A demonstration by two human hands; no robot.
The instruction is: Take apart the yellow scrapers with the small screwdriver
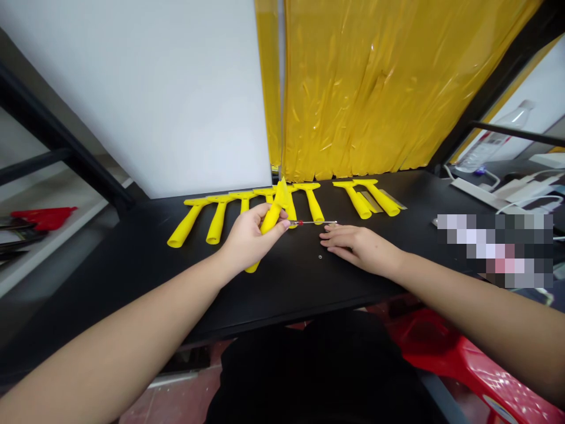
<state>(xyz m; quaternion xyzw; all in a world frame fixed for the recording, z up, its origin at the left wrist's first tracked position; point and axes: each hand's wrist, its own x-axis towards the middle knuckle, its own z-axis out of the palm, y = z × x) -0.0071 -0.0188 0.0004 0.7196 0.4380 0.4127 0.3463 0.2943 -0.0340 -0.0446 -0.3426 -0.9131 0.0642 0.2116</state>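
My left hand (251, 232) is wrapped round the handle of a yellow plastic scraper (270, 219), its wide head pointing up and away. From beside my left thumb a thin metal rod with a red band (315, 222), like a small screwdriver, reaches to the right. Whether the thumb grips it or only touches it is unclear. My right hand (355, 244) lies low over the table, fingers stretched out near the rod's far end. A tiny metal ring or nut (320, 257) sits on the black tabletop (282, 294) left of those fingers.
More yellow scrapers stand in a row at the back: several on the left (216, 224) and two on the right (359, 203), with flat metal blades (371, 202) beside them. White cables and power strips (521, 194), a plastic bottle (497, 138) and a red stool (477, 365) are at right.
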